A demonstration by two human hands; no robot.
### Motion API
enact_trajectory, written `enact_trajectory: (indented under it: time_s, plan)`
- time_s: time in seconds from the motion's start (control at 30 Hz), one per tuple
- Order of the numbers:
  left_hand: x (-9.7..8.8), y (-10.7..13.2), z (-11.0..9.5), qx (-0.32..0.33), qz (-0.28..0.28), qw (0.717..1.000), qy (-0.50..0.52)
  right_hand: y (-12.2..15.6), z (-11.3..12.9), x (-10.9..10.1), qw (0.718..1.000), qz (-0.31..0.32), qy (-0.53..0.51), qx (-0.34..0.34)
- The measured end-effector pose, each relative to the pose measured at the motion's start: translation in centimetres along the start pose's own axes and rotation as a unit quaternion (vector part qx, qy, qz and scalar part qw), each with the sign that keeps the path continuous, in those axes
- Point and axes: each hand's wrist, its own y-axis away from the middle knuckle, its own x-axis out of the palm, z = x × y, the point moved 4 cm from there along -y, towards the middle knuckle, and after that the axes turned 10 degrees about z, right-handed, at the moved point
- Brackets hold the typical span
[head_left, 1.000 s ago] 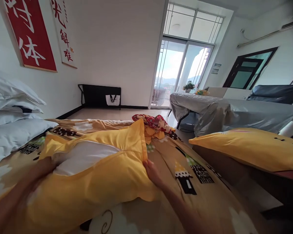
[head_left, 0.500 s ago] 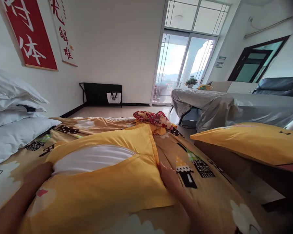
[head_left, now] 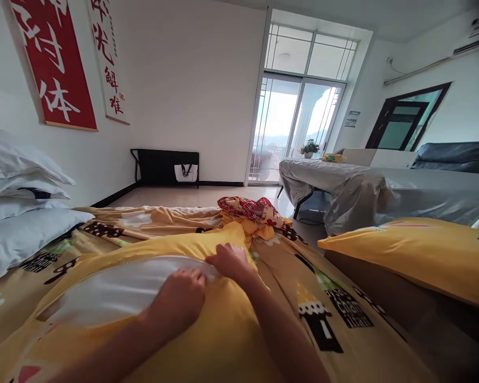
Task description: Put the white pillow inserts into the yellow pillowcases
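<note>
A yellow pillowcase [head_left: 219, 340] lies on the bed in front of me with a white pillow [head_left: 112, 290] showing through its open slit. My left hand [head_left: 179, 300] rests curled on the near edge of the opening, fingers closed on the fabric. My right hand [head_left: 229, 261] sits at the far right end of the slit, its fingers bent and pinching the yellow cloth there. Both hands are close together, almost touching.
A patterned tan bedsheet [head_left: 327, 314] covers the bed. White pillows [head_left: 19, 213] are stacked at the left. A second yellow pillow [head_left: 415, 250] lies at the right. A crumpled red-checked cloth [head_left: 255, 208] sits at the bed's far end. A grey covered table [head_left: 383, 186] stands beyond.
Both hands came from the pillowcase's outer sides to the middle of the opening. The flap has dropped and the slit looks narrower over the white pillow.
</note>
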Motion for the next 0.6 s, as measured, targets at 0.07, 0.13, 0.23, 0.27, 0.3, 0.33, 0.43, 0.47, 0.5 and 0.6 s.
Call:
enact_trajectory:
  time_s: [0.07, 0.13, 0.23, 0.27, 0.3, 0.33, 0.43, 0.47, 0.5, 0.6]
  plan:
    - [2.8, -1.3, -0.3, 0.014, 0.001, 1.000, -0.003, -0.5, 0.1, 1.7, 0.999, 0.012, -0.041, -0.012]
    - [6.0, -1.9, 0.6, 0.010, 0.040, 0.999, 0.003, -0.7, -0.8, 3.8, 0.995, 0.036, -0.091, -0.022]
    - [9.1, -2.0, 1.5, 0.008, 0.102, 0.995, -0.005, -0.5, -1.8, 5.8, 0.991, 0.057, -0.116, -0.043]
    - [9.5, -2.0, 1.6, 0.008, 0.115, 0.993, -0.013, -0.4, -1.7, 6.0, 0.991, 0.055, -0.114, -0.048]
    - [9.7, -1.9, 1.5, 0.011, 0.125, 0.992, -0.022, -0.2, -1.5, 6.0, 0.991, 0.049, -0.110, -0.049]
    - [9.7, -1.8, 1.4, 0.017, 0.130, 0.991, -0.029, 0.0, -1.2, 6.0, 0.993, 0.040, -0.102, -0.045]
    - [9.2, -1.8, 1.0, 0.040, 0.118, 0.991, -0.039, 0.5, 0.2, 5.7, 0.998, 0.011, -0.064, -0.024]
    - [9.0, -1.9, 1.0, 0.046, 0.109, 0.992, -0.034, 0.8, 0.7, 5.8, 0.999, 0.005, -0.046, -0.022]
    - [8.8, -1.9, 1.1, 0.047, 0.101, 0.993, -0.024, 1.0, 1.3, 5.9, 0.999, 0.002, -0.026, -0.027]
    - [8.1, -1.9, 1.3, 0.061, 0.088, 0.994, 0.015, 1.6, 3.3, 6.2, 0.998, -0.014, 0.028, -0.059]
